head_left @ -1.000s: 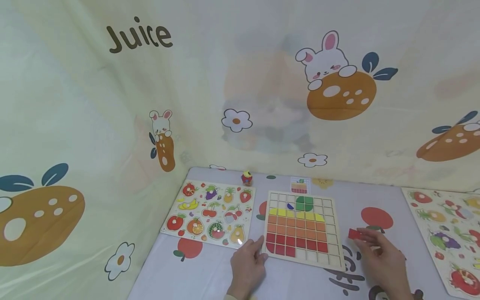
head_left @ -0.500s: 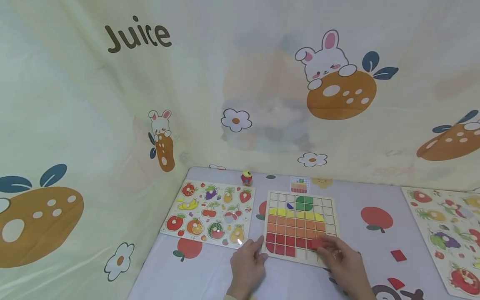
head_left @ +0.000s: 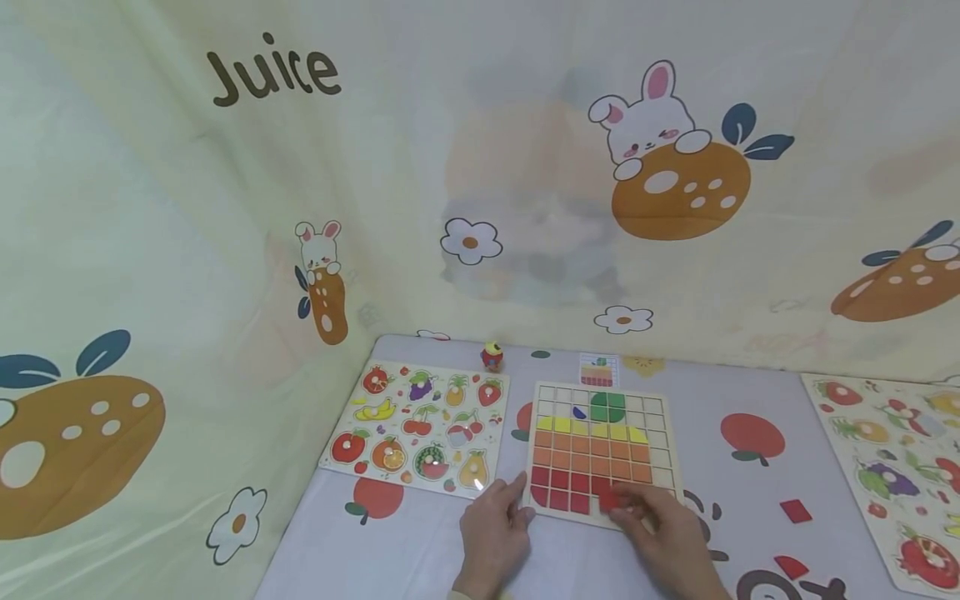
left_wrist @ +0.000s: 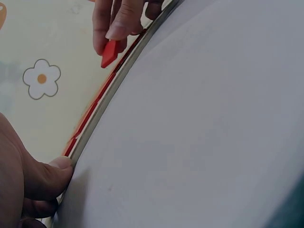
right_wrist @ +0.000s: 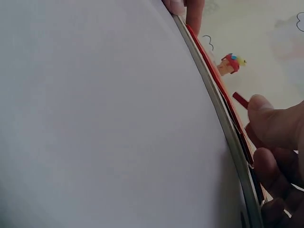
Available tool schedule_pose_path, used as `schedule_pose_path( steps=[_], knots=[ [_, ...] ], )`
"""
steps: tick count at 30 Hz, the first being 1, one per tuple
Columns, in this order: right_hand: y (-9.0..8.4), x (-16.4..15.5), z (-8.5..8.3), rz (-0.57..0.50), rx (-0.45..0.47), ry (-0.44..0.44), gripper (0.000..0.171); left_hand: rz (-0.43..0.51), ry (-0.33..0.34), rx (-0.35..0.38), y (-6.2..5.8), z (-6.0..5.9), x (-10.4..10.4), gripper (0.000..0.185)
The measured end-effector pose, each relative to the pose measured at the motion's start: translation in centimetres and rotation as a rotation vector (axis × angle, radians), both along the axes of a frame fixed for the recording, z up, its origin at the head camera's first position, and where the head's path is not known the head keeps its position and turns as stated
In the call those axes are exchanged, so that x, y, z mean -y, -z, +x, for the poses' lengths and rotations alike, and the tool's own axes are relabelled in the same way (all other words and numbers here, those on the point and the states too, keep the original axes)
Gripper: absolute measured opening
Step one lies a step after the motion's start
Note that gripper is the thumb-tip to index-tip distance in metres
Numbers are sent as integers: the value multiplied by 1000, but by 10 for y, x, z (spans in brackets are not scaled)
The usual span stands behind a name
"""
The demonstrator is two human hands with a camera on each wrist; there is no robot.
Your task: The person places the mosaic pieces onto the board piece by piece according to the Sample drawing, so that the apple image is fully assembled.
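Observation:
A wooden grid board [head_left: 667, 454] lies on the table, filled with rows of yellow, orange and red square tiles and a green shape at the top. My right hand [head_left: 663, 533] pinches a red tile [head_left: 608, 499] just over the board's near row; the tile [left_wrist: 109, 53] also shows in the left wrist view and as the tile [right_wrist: 240, 100] in the right wrist view. My left hand [head_left: 491, 533] rests on the table with its fingers [head_left: 519, 487] against the board's near left corner, the thumb [left_wrist: 47, 178] touching the board's edge.
A fruit peg puzzle [head_left: 420, 429] lies left of the board, another fruit puzzle [head_left: 892, 467] at the right edge. Two loose red tiles [head_left: 796, 511] [head_left: 789, 567] lie on the table to the right. A small toy figure [head_left: 492, 357] and a pattern card [head_left: 599, 370] sit behind. Printed cloth walls rise around.
My right hand carried the red tile leftward from the table right of the board to over the board's near row. The left hand has stayed put.

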State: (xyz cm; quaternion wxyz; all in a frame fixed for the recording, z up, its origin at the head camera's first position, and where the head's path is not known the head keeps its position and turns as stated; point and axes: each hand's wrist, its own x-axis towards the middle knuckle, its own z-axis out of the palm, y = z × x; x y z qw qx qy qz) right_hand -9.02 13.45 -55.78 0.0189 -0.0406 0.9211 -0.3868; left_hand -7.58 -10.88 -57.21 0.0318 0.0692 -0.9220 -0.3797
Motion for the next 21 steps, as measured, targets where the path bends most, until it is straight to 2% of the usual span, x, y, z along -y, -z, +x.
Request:
schedule_pose_path(
  steps=[7,13,17,21],
  knots=[
    [1,3,1,60,-1,-37,31,-19,3,-20,2,1,0,44],
    [2,5,-1,114,7,-38,32,-6,1,-3,2,1,0,44],
    [0,6,0,119,4,-30,33,-13,3,-15,2,1,0,45],
    [1,6,-1,101,10,-34,25,-21,3,-23,2,2,0,45]
  ],
)
